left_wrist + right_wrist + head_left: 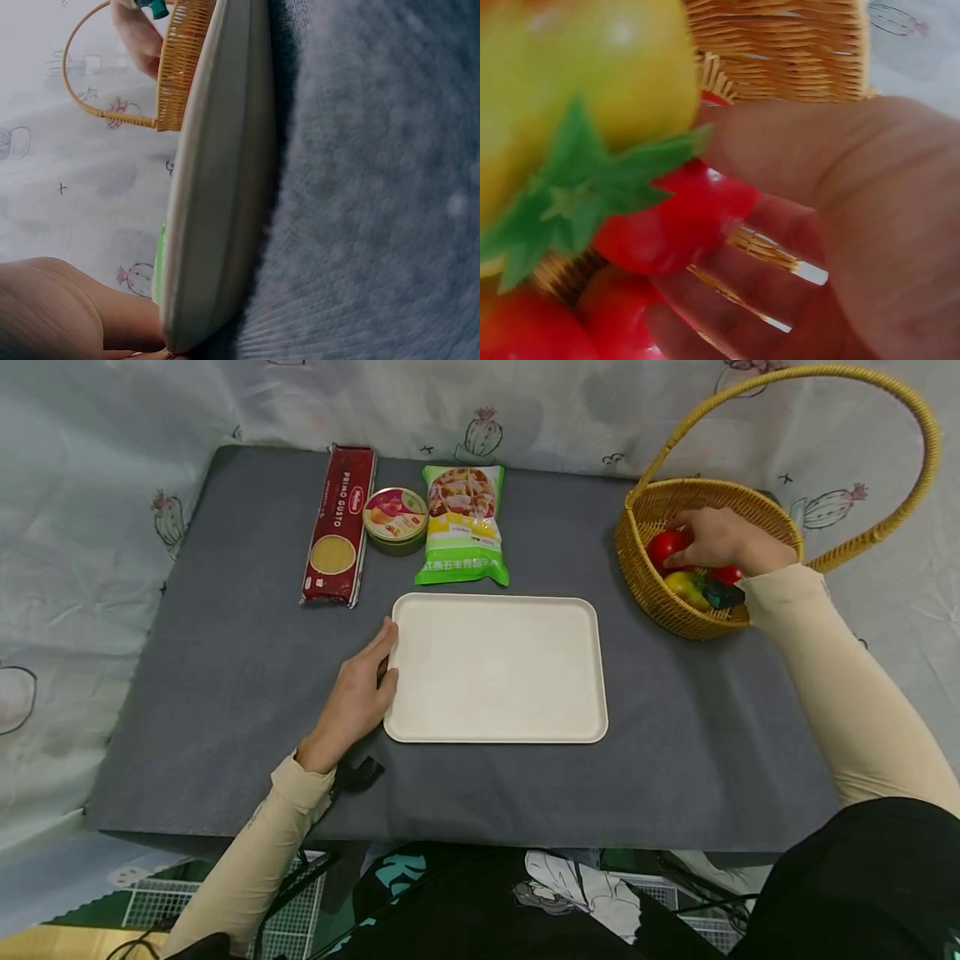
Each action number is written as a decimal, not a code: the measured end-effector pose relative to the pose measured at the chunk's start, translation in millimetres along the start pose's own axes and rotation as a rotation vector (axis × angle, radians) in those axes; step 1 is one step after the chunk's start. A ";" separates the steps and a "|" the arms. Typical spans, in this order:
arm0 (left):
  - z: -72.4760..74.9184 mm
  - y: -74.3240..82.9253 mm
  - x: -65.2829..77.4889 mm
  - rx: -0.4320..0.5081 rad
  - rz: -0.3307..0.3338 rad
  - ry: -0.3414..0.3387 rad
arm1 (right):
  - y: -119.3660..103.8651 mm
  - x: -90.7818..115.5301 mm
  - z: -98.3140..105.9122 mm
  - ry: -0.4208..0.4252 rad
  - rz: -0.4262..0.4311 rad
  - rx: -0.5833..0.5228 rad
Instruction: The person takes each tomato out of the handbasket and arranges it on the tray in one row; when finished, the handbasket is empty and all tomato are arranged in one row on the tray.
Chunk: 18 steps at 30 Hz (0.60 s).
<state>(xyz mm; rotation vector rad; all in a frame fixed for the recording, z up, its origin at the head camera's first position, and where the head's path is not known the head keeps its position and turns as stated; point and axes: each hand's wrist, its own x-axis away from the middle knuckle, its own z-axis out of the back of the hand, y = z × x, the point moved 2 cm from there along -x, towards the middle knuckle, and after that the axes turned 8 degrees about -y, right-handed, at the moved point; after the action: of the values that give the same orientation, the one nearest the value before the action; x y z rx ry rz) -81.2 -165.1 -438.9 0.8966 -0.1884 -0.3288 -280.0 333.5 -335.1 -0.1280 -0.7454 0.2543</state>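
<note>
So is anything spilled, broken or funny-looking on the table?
No, nothing really stands out: I see no spills or breaks. The red packet lies a bit slanted beside the round tin, but that's hardly odd. The tray and the basket look fine too.

Cactus-print sheeting (82, 518) behind a grey-covered table (240, 685) suggests a staged, studio-like setup.

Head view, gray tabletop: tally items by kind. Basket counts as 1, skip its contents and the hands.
Packaged foods: 3 (red packet, round tin, green bag)
Trays: 1 (cream tray)
Baskets: 1 (wicker basket)
Total: 5
</note>
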 end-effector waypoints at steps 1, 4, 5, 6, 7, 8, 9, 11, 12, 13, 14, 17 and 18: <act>-0.3 0.0 0.1 0.002 0.002 0.000 | 0.4 0.5 -0.6 0.019 0.001 0.000; 0.0 1.0 0.3 -0.002 0.010 0.000 | -3.1 9.6 -0.7 0.123 -0.004 -0.009; 0.7 2.0 0.1 -0.003 0.013 0.000 | -6.9 15.9 0.5 0.172 -0.017 -0.023; 1.2 2.8 0.0 -0.005 0.016 -0.001 | -11.6 23.9 1.4 0.230 -0.028 -0.038; 1.5 3.6 -0.2 -0.010 0.019 -0.003 | -17.9 33.6 1.6 0.292 -0.040 -0.063; 1.4 4.4 -0.4 -0.011 0.021 -0.007 | -25.7 44.3 1.2 0.358 -0.048 -0.082; 1.2 4.7 -0.6 -0.010 0.021 -0.010 | -34.9 55.2 -0.5 0.426 -0.050 -0.104; 0.4 4.6 -0.7 -0.007 0.020 -0.012 | -59.2 75.0 -7.5 0.543 -0.028 -0.136; 0.0 4.1 -0.7 -0.008 0.019 -0.012 | -73.3 82.3 -13.4 0.593 0.007 -0.141; -0.5 3.5 -0.4 -0.004 0.021 -0.015 | -88.4 87.7 -20.9 0.627 0.050 -0.149; -0.9 2.7 0.1 0.000 0.022 -0.017 | -105.0 90.5 -29.6 0.646 0.098 -0.147; -0.4 0.2 1.1 0.003 0.020 -0.012 | -157.1 85.1 -59.3 0.628 0.267 -0.120; 0.2 -0.6 1.0 0.003 0.015 -0.007 | -173.1 79.9 -68.9 0.612 0.321 -0.100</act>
<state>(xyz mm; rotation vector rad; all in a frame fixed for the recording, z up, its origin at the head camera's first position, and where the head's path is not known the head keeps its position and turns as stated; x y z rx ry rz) -80.4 -166.0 -439.1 0.8963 -0.2018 -0.3179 -144.8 187.1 -297.7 -0.4021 -0.1243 0.4565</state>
